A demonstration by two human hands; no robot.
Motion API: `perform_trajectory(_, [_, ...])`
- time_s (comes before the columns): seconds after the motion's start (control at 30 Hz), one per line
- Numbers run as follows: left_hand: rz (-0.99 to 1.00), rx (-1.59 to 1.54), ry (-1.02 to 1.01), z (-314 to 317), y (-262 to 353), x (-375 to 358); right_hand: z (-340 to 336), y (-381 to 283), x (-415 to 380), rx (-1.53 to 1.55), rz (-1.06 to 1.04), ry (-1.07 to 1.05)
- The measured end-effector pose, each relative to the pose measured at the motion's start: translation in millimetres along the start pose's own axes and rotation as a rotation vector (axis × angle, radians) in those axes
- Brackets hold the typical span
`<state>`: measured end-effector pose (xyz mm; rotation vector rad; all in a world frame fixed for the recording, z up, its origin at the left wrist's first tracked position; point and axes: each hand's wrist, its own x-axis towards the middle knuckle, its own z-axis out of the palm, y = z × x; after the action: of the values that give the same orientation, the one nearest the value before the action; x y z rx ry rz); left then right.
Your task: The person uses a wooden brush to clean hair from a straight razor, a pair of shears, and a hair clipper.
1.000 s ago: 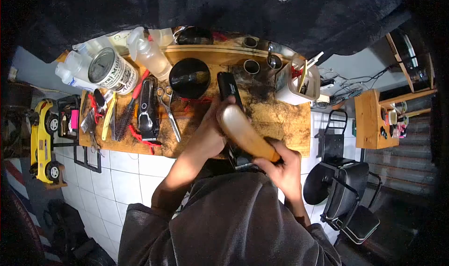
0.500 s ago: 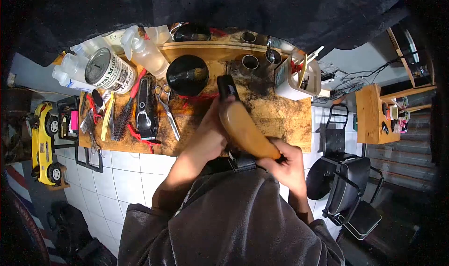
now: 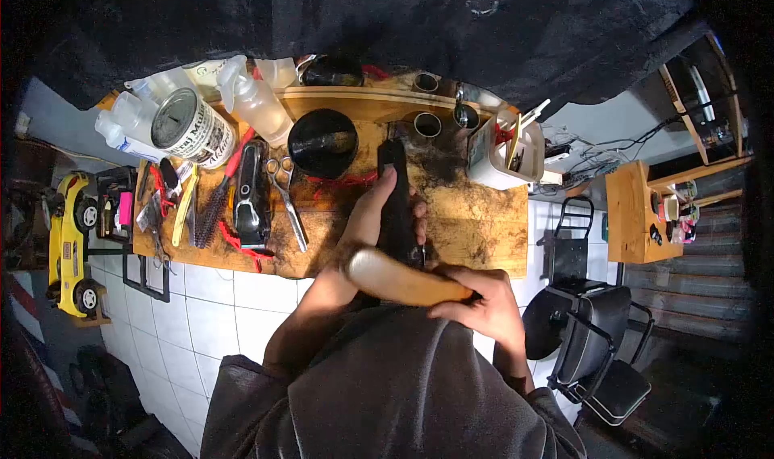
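My left hand (image 3: pixel 367 221) is wrapped around a long black tool (image 3: pixel 397 205) that looks like a hair clipper, pointing away from me over the table's front edge. In my right hand (image 3: pixel 488 302) is a curved wooden-backed brush (image 3: pixel 403 281), gripped by its right end. Its smooth back faces up, so the bristles are hidden. The brush lies across, above my left wrist and the near end of the black tool. Left of my hands on the table are scissors (image 3: pixel 288 205), another black hair clipper (image 3: pixel 252 197) and a round hairbrush (image 3: pixel 216 209).
The wooden table (image 3: pixel 476 225) is strewn with dark hair. A black bowl (image 3: pixel 322 144), spray bottle (image 3: pixel 258 104), large can (image 3: pixel 193 128) and white container of tools (image 3: pixel 504 156) stand toward its back. A yellow toy car (image 3: pixel 72 249) is at left, a black chair (image 3: pixel 597 330) at right.
The wooden-backed brush has swung from pointing forward over the black tool to lying crosswise, nearer my body. The black tool and my left fingers now show more fully.
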<state>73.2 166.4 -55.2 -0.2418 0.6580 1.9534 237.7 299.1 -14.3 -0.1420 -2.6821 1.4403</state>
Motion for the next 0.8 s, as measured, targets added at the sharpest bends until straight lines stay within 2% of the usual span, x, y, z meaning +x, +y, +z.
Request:
perform_trajectory(0.03, [-0.026, 0.013, 0.024, 0, -1, -1, 1, 0, 3, 0.002, 0.0, 0.0])
perform_trajectory(0.1, [-0.08, 0.019, 0.004, -5, -2, -1, 0, 0, 17, -0.032, 0.143, 0.145])
perform_trajectory(0.17, [0.018, 0.204, 0.053, 10, -1, -17, 9, 13, 31, -0.085, 0.102, 0.377])
perform_trajectory(0.27, [-0.061, 0.083, 0.063, 9, 1, -16, 3, 15, 37, -0.097, 0.18, 0.428])
perform_trajectory(0.3, [-0.1, 0.057, 0.04, 8, 5, -17, -3, 13, 33, -0.025, 0.196, 0.361])
perform_trajectory(0.33, [-0.063, 0.067, 0.1, 1, 2, -15, -8, 12, 29, 0.047, 0.21, 0.291])
perform_trajectory(0.37, [-0.062, 0.068, 0.1, -1, 2, -14, -13, 20, 21, 0.048, 0.21, 0.292])
perform_trajectory(0.43, [-0.035, 0.083, 0.234, 6, 7, -15, -23, 31, 10, 0.151, -0.044, -0.118])
perform_trajectory(0.47, [0.011, 0.088, 0.225, 15, 6, -21, -18, 32, 8, 0.203, -0.141, -0.111])
perform_trajectory(0.5, [0.01, 0.09, 0.223, 9, 7, -19, -18, 25, 12, 0.177, -0.117, -0.163])
perform_trajectory(0.57, [-0.183, 0.243, 0.149, -5, 9, -11, -15, 17, 18, -0.05, 0.102, -0.102])
perform_trajectory(0.6, [-0.011, -0.008, 0.061, 28, 18, -36, -8, 29, 21, -0.097, 0.091, 0.048])
perform_trajectory(0.63, [-0.124, 0.419, 0.1, 12, 2, -29, -3, 32, 29, -0.087, 0.135, 0.253])
perform_trajectory(0.7, [-0.159, 0.369, -0.044, 3, -7, -23, 2, 28, 48, 0.055, 0.193, 0.569])
perform_trajectory(0.73, [-0.142, 0.339, -0.023, 13, -8, -30, -1, 24, 49, 0.063, 0.19, 0.575])
perform_trajectory(0.77, [-0.038, 0.5, -0.024, 16, -10, -32, -7, 20, 48, 0.077, 0.241, 0.543])
perform_trajectory(0.8, [-0.029, 0.491, 0.038, 24, -9, -35, -11, 20, 45, 0.093, 0.292, 0.51])
